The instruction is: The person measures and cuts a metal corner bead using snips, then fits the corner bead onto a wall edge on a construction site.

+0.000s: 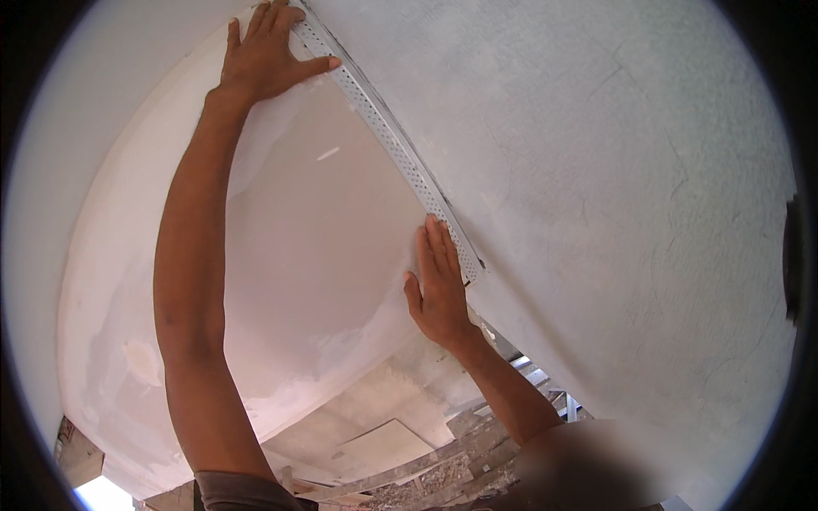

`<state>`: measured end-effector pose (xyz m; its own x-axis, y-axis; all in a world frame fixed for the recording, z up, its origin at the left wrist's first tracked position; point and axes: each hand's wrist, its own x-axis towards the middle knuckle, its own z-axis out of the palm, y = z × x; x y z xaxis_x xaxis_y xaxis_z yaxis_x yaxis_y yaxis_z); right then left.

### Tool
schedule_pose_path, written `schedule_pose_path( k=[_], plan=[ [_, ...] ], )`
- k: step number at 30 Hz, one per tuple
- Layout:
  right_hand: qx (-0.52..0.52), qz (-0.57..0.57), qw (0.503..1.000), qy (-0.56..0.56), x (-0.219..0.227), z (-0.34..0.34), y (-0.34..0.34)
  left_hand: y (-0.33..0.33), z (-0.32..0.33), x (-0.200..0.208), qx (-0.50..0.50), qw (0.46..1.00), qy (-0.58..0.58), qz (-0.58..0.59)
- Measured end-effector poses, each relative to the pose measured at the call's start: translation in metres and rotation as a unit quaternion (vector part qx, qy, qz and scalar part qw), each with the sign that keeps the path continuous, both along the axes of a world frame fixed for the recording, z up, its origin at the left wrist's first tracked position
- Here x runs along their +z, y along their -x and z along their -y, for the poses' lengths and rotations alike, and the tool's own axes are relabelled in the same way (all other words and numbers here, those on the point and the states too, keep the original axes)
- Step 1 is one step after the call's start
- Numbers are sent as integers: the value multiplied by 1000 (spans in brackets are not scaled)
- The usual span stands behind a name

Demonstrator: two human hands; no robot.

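A long perforated metal bead strip (388,132) runs slantwise along the edge of a pinkish-white plasterboard panel (315,238), where it meets a grey plastered wall (613,170). My left hand (264,55) lies spread near the strip's upper end, its thumb tip touching the strip and its other fingers reaching towards the top edge. Lower down, my right hand (440,285) rests flat, with fingertips on the strip close to its lower end and the thumb apart on the panel. Neither hand grips anything around.
Below the panel, rubble and loose debris (426,481) show, with a flat pale board (388,444) among them. Metal framing pieces (537,375) stand behind my right forearm. Pale filler patches (145,362) mark the panel. A dark object (792,260) sits at the far right rim.
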<state>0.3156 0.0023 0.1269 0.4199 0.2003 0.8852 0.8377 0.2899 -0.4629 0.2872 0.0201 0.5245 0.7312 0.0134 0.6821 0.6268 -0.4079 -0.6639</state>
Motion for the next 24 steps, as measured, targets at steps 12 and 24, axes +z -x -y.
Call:
schedule_pose_path(
  k=[12, 24],
  plan=[
    [-4, 14, 1000, 2, -1, 7, -5, -5, 3, 8, 47, 998, -36, -7],
    [-5, 15, 1000, -5, -2, 4, -3, 3, -11, -8, -1, 1000, -17, 25]
  ],
)
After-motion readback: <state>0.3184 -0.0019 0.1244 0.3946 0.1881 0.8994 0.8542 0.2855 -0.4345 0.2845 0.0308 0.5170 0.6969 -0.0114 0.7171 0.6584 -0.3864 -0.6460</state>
